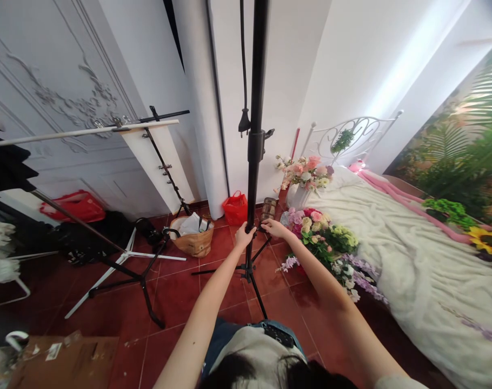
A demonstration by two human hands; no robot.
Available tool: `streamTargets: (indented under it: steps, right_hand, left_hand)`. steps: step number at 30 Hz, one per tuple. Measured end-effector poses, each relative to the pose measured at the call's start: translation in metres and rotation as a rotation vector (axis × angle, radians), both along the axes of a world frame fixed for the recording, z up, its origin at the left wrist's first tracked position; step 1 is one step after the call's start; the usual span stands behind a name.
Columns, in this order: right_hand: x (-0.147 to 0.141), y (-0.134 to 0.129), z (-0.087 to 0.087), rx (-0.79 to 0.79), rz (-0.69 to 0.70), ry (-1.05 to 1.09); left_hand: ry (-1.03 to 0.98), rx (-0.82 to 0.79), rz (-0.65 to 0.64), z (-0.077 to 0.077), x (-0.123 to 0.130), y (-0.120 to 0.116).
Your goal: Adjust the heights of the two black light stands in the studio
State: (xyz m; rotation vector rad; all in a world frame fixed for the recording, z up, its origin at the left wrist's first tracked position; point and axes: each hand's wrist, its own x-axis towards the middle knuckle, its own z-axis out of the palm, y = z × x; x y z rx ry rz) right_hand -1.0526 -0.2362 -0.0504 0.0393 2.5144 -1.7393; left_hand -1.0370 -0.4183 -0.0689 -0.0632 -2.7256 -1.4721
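Note:
A black light stand (pixel 254 178) rises upright before me, its tripod legs spread on the floor. My left hand (pixel 245 235) is closed around the pole low down, just above the legs. On the other side of the same spot, my right hand (pixel 273 228) is closed with its fingertips at a small dark locking knob (pixel 261 229), mostly hidden by the fingers. Higher up the pole is a collar (pixel 256 146) with another knob. A black power plug (pixel 244 120) hangs on its cable beside the pole.
To the right, flower bunches (pixel 314 227) lie against a bed with a cream blanket (pixel 412 243). Left stand a woven basket (pixel 195 237), a red bag (pixel 235 208) and a black stand's legs (pixel 143 278). A cardboard box (pixel 67 362) lies at lower left.

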Motion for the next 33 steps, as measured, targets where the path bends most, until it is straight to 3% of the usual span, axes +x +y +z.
streamTargets:
  steps: [2,5,13,17,19,25,33]
  right_hand:
    - [0.004,-0.003,-0.019,-0.036,-0.032,-0.054]
    - [0.005,-0.013,-0.033,-0.109,-0.078,-0.075]
    - [0.001,-0.039,-0.03,-0.514,-0.24,-0.402]
    - [0.012,-0.041,-0.039,-0.628,-0.187,-0.281]
    - [0.019,-0.039,-0.046,-0.583,-0.172,-0.169]
    - [0.031,-0.028,-0.069,-0.239,-0.069,0.067]
    - [0.025,-0.023,-0.093,-0.073,0.011,0.251]
  left_hand:
    - [-0.002,-0.002,0.01,-0.002,-0.001,0.001]
    - [0.011,0.012,0.0,-0.005,-0.004,0.001]
    - [0.036,0.039,-0.024,-0.013,-0.008,-0.001]
    - [0.048,0.032,-0.025,-0.012,-0.007,-0.002]
    - [0.059,0.015,-0.037,-0.01,-0.006,-0.002]
    - [0.059,-0.014,-0.032,-0.009,-0.005,-0.002]
    - [0.092,0.038,-0.044,-0.019,-0.009,-0.002]
